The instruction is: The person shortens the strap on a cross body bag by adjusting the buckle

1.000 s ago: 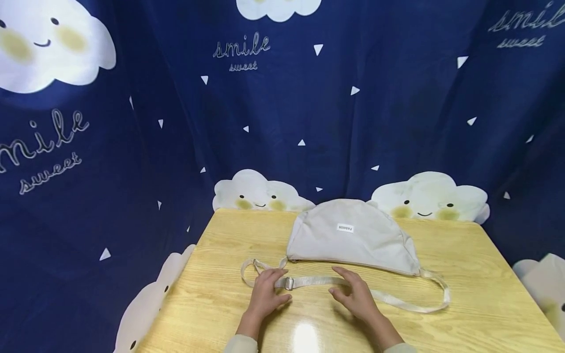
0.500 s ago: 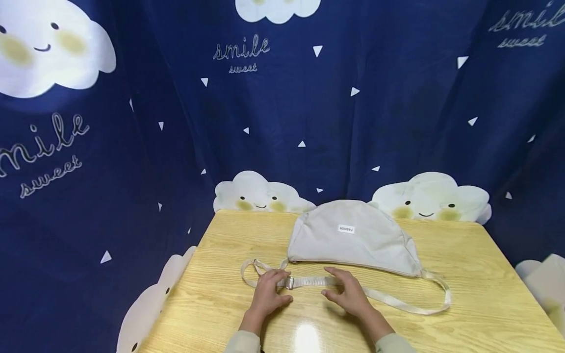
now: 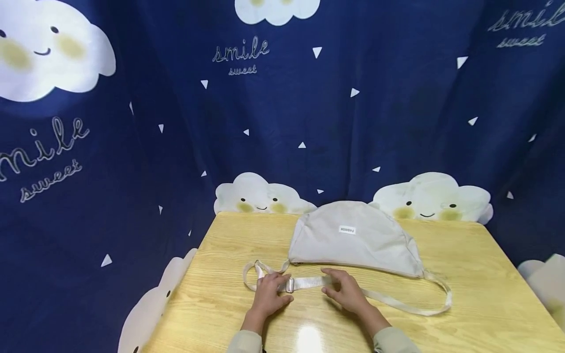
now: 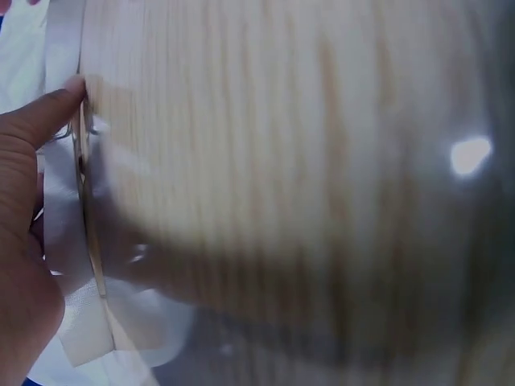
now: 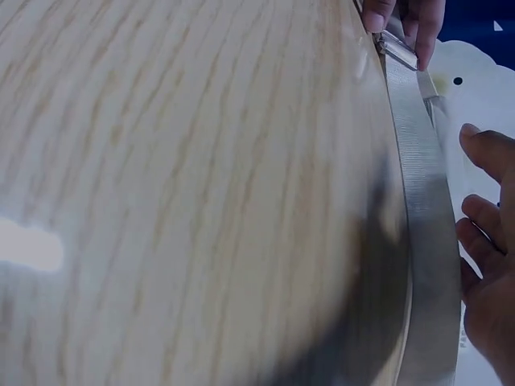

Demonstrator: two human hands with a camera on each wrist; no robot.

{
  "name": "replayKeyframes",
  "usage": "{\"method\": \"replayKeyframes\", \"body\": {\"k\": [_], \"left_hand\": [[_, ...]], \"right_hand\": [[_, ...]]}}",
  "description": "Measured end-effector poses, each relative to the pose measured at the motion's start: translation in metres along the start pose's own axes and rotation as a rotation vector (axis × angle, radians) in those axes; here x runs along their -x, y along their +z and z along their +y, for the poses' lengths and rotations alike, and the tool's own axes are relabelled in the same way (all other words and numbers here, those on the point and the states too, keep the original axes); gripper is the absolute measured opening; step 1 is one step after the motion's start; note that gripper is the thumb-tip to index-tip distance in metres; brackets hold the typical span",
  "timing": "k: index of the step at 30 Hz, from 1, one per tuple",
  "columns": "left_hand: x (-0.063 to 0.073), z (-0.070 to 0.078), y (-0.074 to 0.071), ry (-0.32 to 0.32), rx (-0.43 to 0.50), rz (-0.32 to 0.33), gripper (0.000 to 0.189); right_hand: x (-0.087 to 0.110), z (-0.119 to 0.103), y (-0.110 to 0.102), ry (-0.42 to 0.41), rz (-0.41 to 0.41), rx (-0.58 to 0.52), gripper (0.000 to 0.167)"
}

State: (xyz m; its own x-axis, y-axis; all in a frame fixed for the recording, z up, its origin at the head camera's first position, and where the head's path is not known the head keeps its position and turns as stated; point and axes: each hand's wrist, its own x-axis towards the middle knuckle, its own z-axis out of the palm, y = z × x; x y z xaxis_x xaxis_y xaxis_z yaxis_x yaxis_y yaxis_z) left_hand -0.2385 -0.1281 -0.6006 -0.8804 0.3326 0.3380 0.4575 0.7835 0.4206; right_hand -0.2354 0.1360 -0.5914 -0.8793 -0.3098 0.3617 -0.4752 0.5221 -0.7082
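A pale half-moon shoulder bag [image 3: 353, 247] lies at the table's back with its long webbing strap [image 3: 309, 283] looped in front. My left hand [image 3: 268, 295] holds the strap beside a metal slider buckle [image 3: 290, 285]. In the right wrist view its thumb and fingers sit on either side of the buckle [image 5: 398, 50]. Over the strap's middle, my right hand [image 3: 346, 292] has thumb and fingers parted. Seen from the right wrist, the strap [image 5: 430, 209] runs beside the right hand [image 5: 491, 233], whose fingers are loosely bent near its edge.
The wooden table [image 3: 463, 260] carries the bag, and a strap loop [image 3: 443, 296] trails to the right. A smaller loop [image 3: 245, 274] lies left of the left hand. Behind the table hangs a dark blue curtain [image 3: 282, 108] with cloud prints.
My right hand has shifted left along the strap, closer to the buckle. The left hand stays near the buckle, where the strap now shows its flat face more.
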Motion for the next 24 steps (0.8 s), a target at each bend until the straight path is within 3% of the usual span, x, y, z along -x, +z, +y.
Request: {"method": "replayKeyframes", "body": {"k": [10, 20, 24], "left_hand": [[0.001, 0.003, 0.002, 0.035, -0.038, 0.017, 0.048], [0.005, 0.002, 0.006, 0.054, -0.042, 0.062, 0.047], [0.003, 0.002, 0.007, 0.061, -0.052, 0.055, 0.048]], "right_hand": [[-0.004, -0.001, 0.008, 0.040, 0.008, 0.054, 0.042], [-0.009, -0.011, 0.011, 0.046, -0.070, 0.132, 0.036], [-0.008, -0.014, 0.011, 0.067, -0.079, 0.220, 0.030]]}}
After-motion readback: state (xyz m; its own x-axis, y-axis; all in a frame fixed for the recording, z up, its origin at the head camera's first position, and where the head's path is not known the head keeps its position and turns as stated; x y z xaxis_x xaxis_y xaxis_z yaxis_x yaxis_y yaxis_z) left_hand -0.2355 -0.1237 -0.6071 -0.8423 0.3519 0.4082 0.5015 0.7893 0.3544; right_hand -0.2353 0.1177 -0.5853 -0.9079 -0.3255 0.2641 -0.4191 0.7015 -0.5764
